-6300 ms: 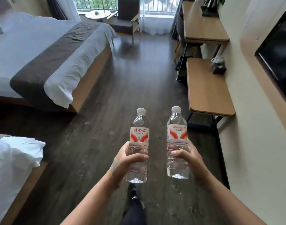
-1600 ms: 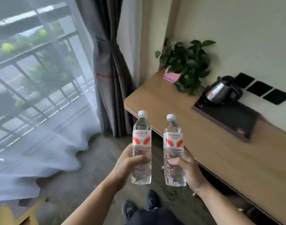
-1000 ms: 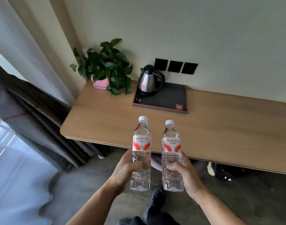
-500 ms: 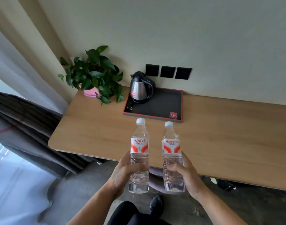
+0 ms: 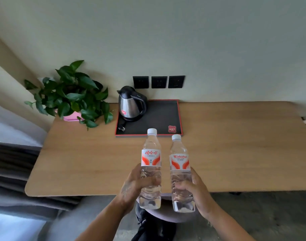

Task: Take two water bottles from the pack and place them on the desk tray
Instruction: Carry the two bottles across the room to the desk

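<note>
Now, two bottles [image 5: 150, 169] upright, caps up

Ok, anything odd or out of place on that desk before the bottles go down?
Nothing stands out. The kettle stands upright on the tray, its plug loose beside it; the tray's right side is bare. Both bottles are capped and upright in hand.

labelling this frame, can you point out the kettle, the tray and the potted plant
kettle [image 5: 130, 106], head view, on its steel body.
tray [image 5: 161, 117], head view, on the bare black surface right of the kettle.
potted plant [image 5: 74, 96], head view, on its leaves.
</note>
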Tool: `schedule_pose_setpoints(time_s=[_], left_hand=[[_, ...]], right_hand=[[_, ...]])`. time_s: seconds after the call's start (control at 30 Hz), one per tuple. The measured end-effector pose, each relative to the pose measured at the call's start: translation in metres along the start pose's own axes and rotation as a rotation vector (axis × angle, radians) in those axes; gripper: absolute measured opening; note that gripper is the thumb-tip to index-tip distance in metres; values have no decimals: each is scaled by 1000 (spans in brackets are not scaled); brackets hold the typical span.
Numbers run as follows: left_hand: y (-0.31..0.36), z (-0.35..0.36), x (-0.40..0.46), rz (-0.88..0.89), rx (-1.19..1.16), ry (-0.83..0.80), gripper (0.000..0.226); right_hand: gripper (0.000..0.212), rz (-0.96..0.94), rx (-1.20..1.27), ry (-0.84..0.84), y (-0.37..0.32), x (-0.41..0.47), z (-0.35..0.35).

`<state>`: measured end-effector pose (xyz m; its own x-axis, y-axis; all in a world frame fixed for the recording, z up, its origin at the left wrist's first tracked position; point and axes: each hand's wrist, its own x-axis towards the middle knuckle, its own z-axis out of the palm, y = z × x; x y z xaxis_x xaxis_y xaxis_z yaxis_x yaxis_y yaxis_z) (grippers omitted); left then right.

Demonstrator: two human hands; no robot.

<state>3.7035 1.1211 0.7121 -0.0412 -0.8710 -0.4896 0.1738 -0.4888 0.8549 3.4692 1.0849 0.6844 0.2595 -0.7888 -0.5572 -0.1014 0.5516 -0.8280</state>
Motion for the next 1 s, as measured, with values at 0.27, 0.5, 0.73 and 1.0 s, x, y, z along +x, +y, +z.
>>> schedule_pose_setpoints(time_s=[0.27,0.5,0.73,1.0], left_hand=[[13,-27,49,-16,-1,-71,54],[23,-31,80,-67,0,-50,62],[38,-29,126,-66,95,1,57],[69,-36,225,-31,264,75,68]], right_hand=[[77,16,47,92,-11,30,15],[67,42,13,97,-28,56,10],[59,19,-15,67,-46,106,-15],[69,-40,-119,-62,-99,196,-46]])
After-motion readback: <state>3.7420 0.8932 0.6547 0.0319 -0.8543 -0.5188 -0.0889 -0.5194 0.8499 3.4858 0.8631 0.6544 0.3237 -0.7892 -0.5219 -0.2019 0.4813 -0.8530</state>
